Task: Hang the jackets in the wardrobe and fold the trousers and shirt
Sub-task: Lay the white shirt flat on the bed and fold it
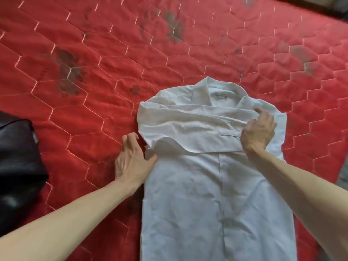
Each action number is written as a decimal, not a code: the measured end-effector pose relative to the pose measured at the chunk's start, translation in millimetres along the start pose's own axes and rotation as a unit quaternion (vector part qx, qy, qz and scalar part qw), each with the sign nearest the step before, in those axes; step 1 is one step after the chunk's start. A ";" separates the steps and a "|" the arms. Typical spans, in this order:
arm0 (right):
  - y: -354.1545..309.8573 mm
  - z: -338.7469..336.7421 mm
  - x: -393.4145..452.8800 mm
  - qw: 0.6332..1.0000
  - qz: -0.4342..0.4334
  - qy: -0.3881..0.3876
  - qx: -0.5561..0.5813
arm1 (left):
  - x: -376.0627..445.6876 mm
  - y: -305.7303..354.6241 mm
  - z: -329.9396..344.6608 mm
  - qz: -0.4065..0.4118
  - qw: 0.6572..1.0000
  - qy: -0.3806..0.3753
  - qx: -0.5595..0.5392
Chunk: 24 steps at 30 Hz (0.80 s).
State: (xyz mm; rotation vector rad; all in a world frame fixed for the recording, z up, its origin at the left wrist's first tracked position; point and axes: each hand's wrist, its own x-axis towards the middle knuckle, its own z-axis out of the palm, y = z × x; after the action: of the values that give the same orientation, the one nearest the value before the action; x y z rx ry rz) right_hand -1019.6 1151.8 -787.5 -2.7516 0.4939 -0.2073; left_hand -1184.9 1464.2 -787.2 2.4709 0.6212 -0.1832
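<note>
We see a white shirt (212, 185) lying front up on a red quilted bedspread (94, 63), its collar (218, 91) at the far end and its body running toward the near edge of the view, slightly right of centre. Both sleeves are folded across the chest, forming a rumpled band just below the collar, and the button placket runs down the middle of the lower part. Our left hand (131, 159) lies flat on the bedspread against the left edge of the shirt, fingers straight and spread, thumb touching the fabric where the folded sleeve meets the body; its grip is apart and holds nothing. Our right hand (259, 130) sits on the right side of the chest, over the folded sleeve, with fingers curled and the fingertips pinching a crease of the sleeve cloth, so that grip is clamped on the shirt. Both forearms reach in from the near corners of the view. At the left edge, well apart from the shirt, lies a dark, glossy garment (17, 166) that looks like black leather, only partly in view. The bedspread carries hexagonal stitching and several faded dark flower prints, mostly on the far side.
</note>
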 end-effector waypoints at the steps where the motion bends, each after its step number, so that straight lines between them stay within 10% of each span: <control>1: 20.5 -10.8 8.2 0.998 0.057 -0.007 -0.004 | 5.8 4.3 4.7 0.028 0.999 0.025 0.004; 9: 93.5 -32.9 39.8 0.977 0.118 -0.176 0.007 | 27.9 1.3 7.8 0.184 0.973 0.056 0.125; 19: 96.9 -7.8 44.3 0.981 -0.124 -0.144 -0.023 | 26.8 11.0 19.0 0.057 0.992 0.097 0.060; 24: 94.3 -12.6 54.8 0.978 -0.073 -0.149 0.127 | 25.8 -2.3 17.2 0.079 0.988 0.035 0.129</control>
State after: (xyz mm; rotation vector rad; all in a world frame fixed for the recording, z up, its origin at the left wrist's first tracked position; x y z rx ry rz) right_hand -1000.6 1045.0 -804.3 -2.5082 0.1730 0.1010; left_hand -1163.1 1466.2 -809.3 2.7740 0.4504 -0.1224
